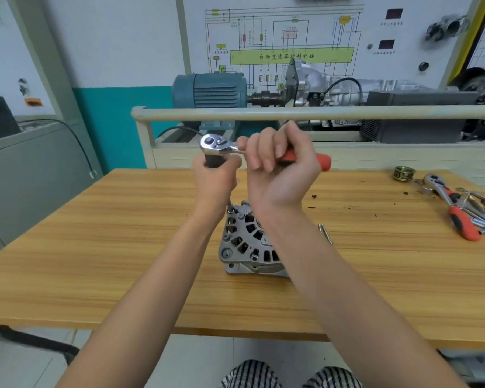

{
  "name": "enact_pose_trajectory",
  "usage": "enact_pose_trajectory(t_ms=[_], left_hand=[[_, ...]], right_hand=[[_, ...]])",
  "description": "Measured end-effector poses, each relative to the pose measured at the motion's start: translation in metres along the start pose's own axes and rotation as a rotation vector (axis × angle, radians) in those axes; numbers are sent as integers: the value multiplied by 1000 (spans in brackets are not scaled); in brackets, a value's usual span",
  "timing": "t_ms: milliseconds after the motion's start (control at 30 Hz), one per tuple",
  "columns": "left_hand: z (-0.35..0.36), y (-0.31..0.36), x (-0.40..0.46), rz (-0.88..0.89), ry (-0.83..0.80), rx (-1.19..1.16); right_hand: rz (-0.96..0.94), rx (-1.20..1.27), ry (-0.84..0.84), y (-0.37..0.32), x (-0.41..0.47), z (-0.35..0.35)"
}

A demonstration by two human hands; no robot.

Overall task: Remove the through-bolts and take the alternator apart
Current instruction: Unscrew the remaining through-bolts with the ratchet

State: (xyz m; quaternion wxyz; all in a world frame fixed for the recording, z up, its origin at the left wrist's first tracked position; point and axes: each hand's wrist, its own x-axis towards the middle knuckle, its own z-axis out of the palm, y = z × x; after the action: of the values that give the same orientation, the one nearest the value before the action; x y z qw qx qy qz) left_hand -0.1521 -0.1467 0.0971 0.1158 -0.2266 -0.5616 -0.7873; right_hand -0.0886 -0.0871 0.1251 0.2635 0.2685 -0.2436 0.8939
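Note:
A silver alternator [245,245] stands on the wooden table [123,247], vented end face up. A ratchet wrench [217,144] with a chrome head and red handle is held above it. Its black extension runs down to a bolt [230,210] at the housing's upper left rim. My left hand [216,177] grips the black extension just under the ratchet head. My right hand [280,166] is curled round the red handle [319,161]. My right forearm hides the alternator's right side.
At the table's right end lie a brass-coloured pulley [404,173], a second red-handled ratchet [450,205] and several loose metal parts. A small metal piece [325,233] lies just right of the alternator. Behind the table stands a training bench with a blue motor [210,89].

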Motion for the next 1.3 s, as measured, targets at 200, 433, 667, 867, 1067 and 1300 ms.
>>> enact_pose_trajectory(t_ms=[200,433,667,867,1067,1300], left_hand=[[9,1,1,-24,178,43],[-13,7,8,-32,-410,119],[-3,4,4,-48,-182,121],[11,2,-5,54,135,-25],[-14,6,5,-43,-281,125],[-13,11,11,-116,-495,102]], right_hand=[[-92,-109,-94,3,-1,2],[494,145,78,-27,56,-2],[217,119,144,-16,32,-3],[-220,-199,-111,10,-13,3],[145,-28,-68,-13,19,0],[387,130,139,-24,48,1]])
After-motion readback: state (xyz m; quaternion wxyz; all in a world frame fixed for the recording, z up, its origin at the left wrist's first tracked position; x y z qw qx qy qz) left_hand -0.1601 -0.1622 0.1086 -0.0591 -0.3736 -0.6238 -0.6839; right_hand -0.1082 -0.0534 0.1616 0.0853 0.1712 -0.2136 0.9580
